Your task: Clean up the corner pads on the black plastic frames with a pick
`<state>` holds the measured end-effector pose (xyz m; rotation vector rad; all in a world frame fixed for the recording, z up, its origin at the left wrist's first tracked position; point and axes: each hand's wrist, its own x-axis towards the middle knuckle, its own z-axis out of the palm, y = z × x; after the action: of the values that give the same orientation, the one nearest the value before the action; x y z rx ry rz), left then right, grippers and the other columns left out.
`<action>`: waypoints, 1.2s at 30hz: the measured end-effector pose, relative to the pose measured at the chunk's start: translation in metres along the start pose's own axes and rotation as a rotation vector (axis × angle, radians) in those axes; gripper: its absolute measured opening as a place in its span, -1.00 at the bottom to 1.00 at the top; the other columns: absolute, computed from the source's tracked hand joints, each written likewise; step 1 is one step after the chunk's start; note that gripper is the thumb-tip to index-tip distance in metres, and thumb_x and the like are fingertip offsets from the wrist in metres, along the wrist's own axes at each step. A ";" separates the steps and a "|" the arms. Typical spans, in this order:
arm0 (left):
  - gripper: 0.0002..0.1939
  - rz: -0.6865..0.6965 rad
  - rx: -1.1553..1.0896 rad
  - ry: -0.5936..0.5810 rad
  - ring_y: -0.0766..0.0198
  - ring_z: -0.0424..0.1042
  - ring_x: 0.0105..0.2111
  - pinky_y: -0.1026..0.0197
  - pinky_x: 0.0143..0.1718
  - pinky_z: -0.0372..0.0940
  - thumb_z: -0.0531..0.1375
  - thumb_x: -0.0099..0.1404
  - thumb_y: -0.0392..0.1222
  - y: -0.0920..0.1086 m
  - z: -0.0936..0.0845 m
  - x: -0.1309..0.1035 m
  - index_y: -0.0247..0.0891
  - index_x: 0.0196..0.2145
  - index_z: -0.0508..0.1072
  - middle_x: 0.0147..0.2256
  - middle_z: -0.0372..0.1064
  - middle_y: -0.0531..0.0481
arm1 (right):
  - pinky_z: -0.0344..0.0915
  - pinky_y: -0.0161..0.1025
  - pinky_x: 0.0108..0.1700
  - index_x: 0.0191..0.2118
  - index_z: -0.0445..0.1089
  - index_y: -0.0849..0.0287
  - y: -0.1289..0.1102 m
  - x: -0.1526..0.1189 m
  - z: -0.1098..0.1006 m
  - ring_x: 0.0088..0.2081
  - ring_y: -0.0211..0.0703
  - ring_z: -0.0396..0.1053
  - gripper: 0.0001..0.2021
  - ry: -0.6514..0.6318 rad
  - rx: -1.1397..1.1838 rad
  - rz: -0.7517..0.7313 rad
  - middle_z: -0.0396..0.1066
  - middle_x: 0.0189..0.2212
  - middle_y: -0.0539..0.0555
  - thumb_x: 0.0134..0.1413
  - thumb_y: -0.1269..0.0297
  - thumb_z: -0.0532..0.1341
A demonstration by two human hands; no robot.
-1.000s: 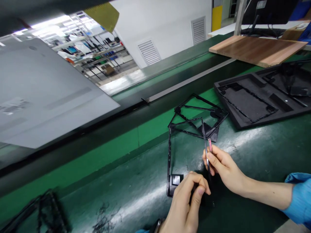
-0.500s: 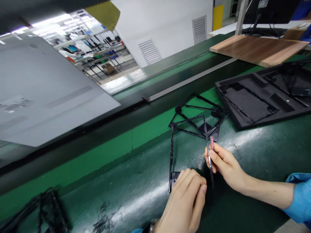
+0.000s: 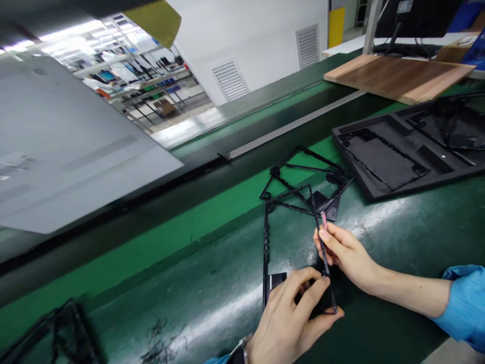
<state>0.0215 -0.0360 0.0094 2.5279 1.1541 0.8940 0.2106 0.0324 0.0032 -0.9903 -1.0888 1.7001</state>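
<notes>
A thin black rectangular plastic frame [image 3: 265,242] is held tilted above the green work surface. Its near end is in my left hand [image 3: 288,316], the thumb at the near right corner and the fingers bent over the frame. My right hand [image 3: 346,253] is closed at the right side bar, thumb against it. A small pink-tipped stick [image 3: 324,220] pokes up from the same fingers; its lower part is hidden. Just beyond, more black frames [image 3: 303,167] lie overlapping on the surface.
To the right, a black tray [image 3: 369,187] holds several similar frames. Black shavings [image 3: 159,344] lie at the lower left, near blurred black frames [image 3: 56,333]. A wooden board [image 3: 397,76] sits at the back right. A grey panel [image 3: 76,146] hangs at the left.
My left hand has opened out its thumb and shifted its grip to the near right corner of the frame. The right hand has moved slightly left and down along the side bar.
</notes>
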 end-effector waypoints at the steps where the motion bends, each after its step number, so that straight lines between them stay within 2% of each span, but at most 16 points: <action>1: -0.68 -0.014 -0.004 0.008 0.24 0.64 -0.21 0.25 -0.24 0.53 0.18 0.59 0.05 0.000 0.003 -0.004 -0.17 0.13 0.46 -0.07 0.53 -0.11 | 0.13 -0.28 -0.45 -0.22 0.36 0.16 0.000 0.000 0.000 -0.51 -0.33 0.18 -0.50 -0.001 -0.012 0.007 0.30 -0.39 -0.07 0.37 -0.27 0.24; 3: -0.70 -0.066 0.000 0.037 0.25 0.64 -0.22 0.28 -0.24 0.53 0.16 0.61 0.01 0.000 0.008 -0.009 -0.15 0.15 0.48 -0.11 0.53 -0.08 | 0.15 -0.29 -0.44 -0.16 0.39 0.16 0.000 -0.001 0.000 -0.50 -0.33 0.20 -0.49 -0.016 -0.040 0.017 0.33 -0.36 -0.06 0.34 -0.28 0.26; 7: -0.66 -0.063 0.025 0.090 0.22 0.65 -0.14 0.29 -0.18 0.54 0.18 0.60 0.03 0.001 0.010 -0.010 -0.22 0.16 0.48 -0.14 0.55 -0.10 | 0.16 -0.29 -0.44 -0.07 0.43 0.17 0.000 -0.006 0.003 -0.50 -0.32 0.18 -0.49 -0.078 -0.105 0.034 0.31 -0.42 -0.09 0.38 -0.26 0.24; 12: -0.68 -0.012 0.149 0.179 0.29 0.65 -0.27 0.33 -0.22 0.50 0.20 0.59 0.03 0.002 0.008 -0.004 -0.25 0.07 0.52 -0.22 0.57 -0.03 | 0.15 -0.29 -0.46 -0.10 0.41 0.16 -0.003 -0.009 0.004 -0.52 -0.31 0.17 -0.47 -0.110 -0.142 0.030 0.29 -0.45 -0.11 0.37 -0.31 0.21; 16: -0.63 0.004 0.222 0.136 0.30 0.66 -0.30 0.33 -0.28 0.46 0.11 0.63 0.07 0.002 0.007 -0.003 -0.25 0.08 0.53 -0.23 0.57 -0.02 | 0.17 -0.29 -0.46 -0.16 0.36 0.15 -0.004 -0.009 0.005 -0.52 -0.32 0.19 -0.49 -0.118 -0.138 0.028 0.29 -0.44 -0.11 0.37 -0.29 0.22; 19: -0.65 0.034 0.254 0.114 0.31 0.65 -0.32 0.31 -0.31 0.43 0.07 0.66 0.02 0.002 0.005 -0.003 -0.26 0.07 0.53 -0.25 0.58 -0.01 | 0.15 -0.31 -0.47 -0.21 0.31 0.14 -0.003 -0.010 0.005 -0.52 -0.34 0.20 -0.53 -0.121 -0.121 0.034 0.30 -0.43 -0.10 0.40 -0.24 0.23; 24: -0.72 0.089 0.233 0.049 0.32 0.65 -0.32 0.29 -0.31 0.41 0.08 0.67 -0.11 0.005 -0.003 0.002 -0.31 0.10 0.50 -0.25 0.62 -0.01 | 0.15 -0.32 -0.47 -0.22 0.29 0.13 -0.001 -0.010 0.005 -0.54 -0.35 0.18 -0.52 -0.137 -0.091 0.035 0.32 -0.43 -0.10 0.40 -0.24 0.23; 27: -0.71 0.088 0.176 0.023 0.31 0.65 -0.31 0.29 -0.31 0.42 0.09 0.67 -0.12 0.005 -0.005 0.001 -0.33 0.14 0.47 -0.25 0.63 -0.01 | 0.15 -0.32 -0.47 -0.23 0.29 0.13 -0.001 -0.010 0.005 -0.54 -0.34 0.17 -0.50 -0.139 -0.083 0.031 0.31 -0.44 -0.11 0.37 -0.27 0.24; 33: -0.89 0.127 0.099 0.057 0.34 0.58 -0.48 0.27 -0.42 0.39 0.20 0.59 -0.23 0.001 -0.001 -0.004 -0.25 -0.14 0.50 -0.40 0.56 0.08 | 0.14 -0.32 -0.47 -0.21 0.32 0.13 -0.003 -0.012 0.005 -0.54 -0.34 0.15 -0.52 -0.139 -0.079 0.013 0.29 -0.45 -0.11 0.39 -0.25 0.24; 36: -0.86 0.080 0.094 0.102 0.36 0.61 -0.43 0.32 -0.35 0.42 0.22 0.59 -0.13 0.002 0.001 -0.002 -0.24 -0.11 0.51 -0.37 0.58 0.08 | 0.14 -0.32 -0.46 -0.20 0.32 0.14 -0.002 -0.013 0.004 -0.52 -0.34 0.16 -0.55 -0.140 -0.079 0.007 0.29 -0.43 -0.10 0.43 -0.22 0.22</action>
<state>0.0221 -0.0391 0.0084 2.6478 1.1574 1.0229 0.2112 0.0196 0.0089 -0.9359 -1.2530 1.7652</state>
